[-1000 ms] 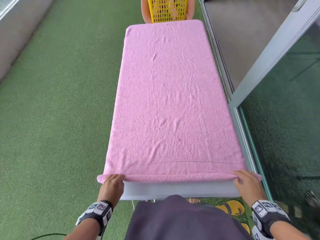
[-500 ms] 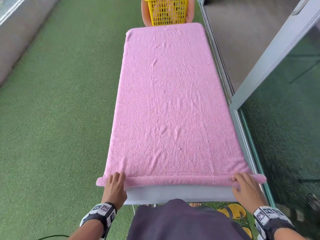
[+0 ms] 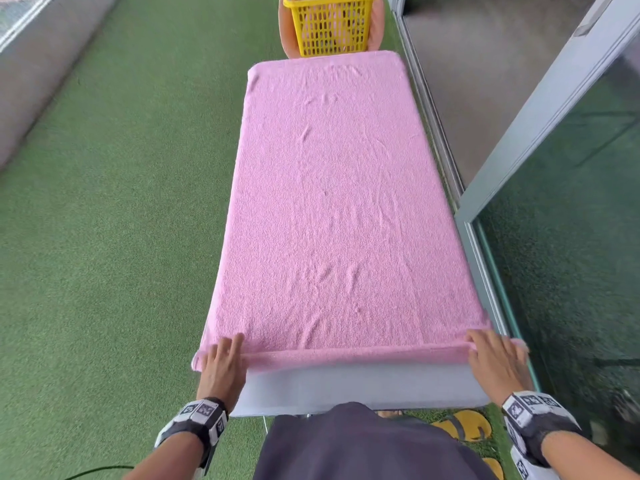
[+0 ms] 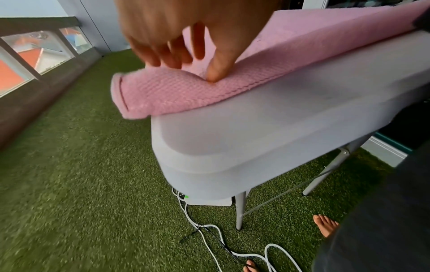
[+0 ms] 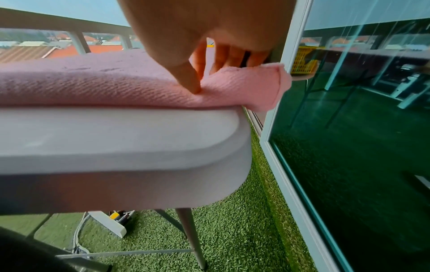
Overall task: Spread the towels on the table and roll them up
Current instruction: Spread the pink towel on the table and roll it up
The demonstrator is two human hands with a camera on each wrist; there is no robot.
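Observation:
A pink towel [image 3: 339, 209] lies spread flat along the whole white table [image 3: 356, 386]. Its near edge is turned over into a narrow roll. My left hand [image 3: 221, 358] is on the roll's left end. In the left wrist view the thumb presses the near side of the roll [image 4: 177, 92] and the fingers [image 4: 163, 58] reach over its top. My right hand [image 3: 495, 355] holds the right end the same way. In the right wrist view its thumb dents the roll [image 5: 93, 88] and the fingers [image 5: 230, 55] sit behind it.
A yellow basket [image 3: 330, 24] stands on an orange seat beyond the table's far end. A glass door and its frame [image 3: 554, 237] run close along the right side. Green turf lies to the left. Cables [image 4: 209, 230] and a power strip [image 5: 109, 222] lie under the table.
The towel's near hem has been turned over away from me into a thin roll. Both hands moved from gripping the hanging edge to lying over the roll.

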